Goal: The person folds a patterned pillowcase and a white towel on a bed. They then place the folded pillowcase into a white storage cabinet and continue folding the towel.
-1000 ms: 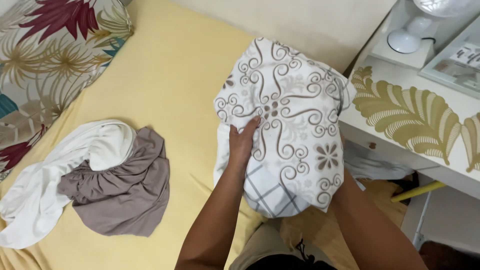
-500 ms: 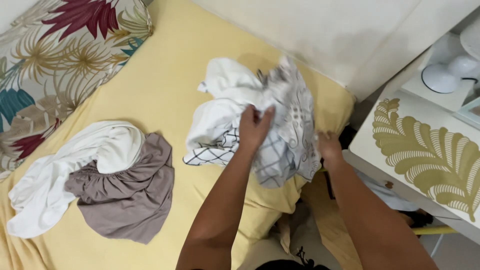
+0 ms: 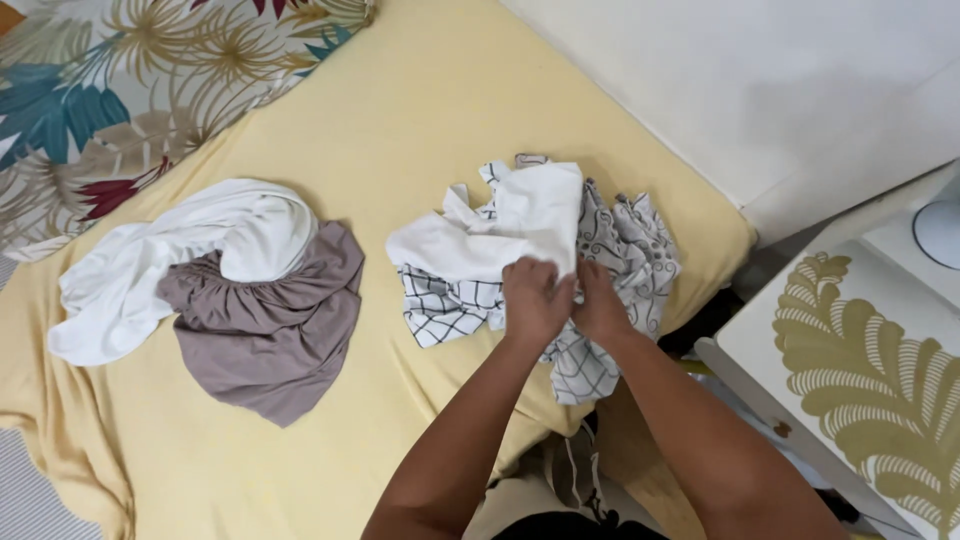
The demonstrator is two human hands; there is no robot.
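A crumpled white cloth with a grey swirl print and a black check side (image 3: 520, 240) lies on the yellow sheet near the bed's corner. My left hand (image 3: 535, 298) and my right hand (image 3: 600, 300) are pressed together at its near edge, both gripping the fabric. The cloth bunches up beyond my fingers, with its plain white side on top and the check part spread to the left.
A white garment (image 3: 190, 250) lies over a taupe one (image 3: 270, 320) at the left of the yellow bed (image 3: 420, 100). A floral pillow (image 3: 120, 90) sits top left. A white cabinet with a gold leaf pattern (image 3: 870, 380) stands at the right by the wall.
The cloth, held up before me a second ago, has come down onto the bed. My hands have drawn together at its near edge, and my view has tilted toward the bed.
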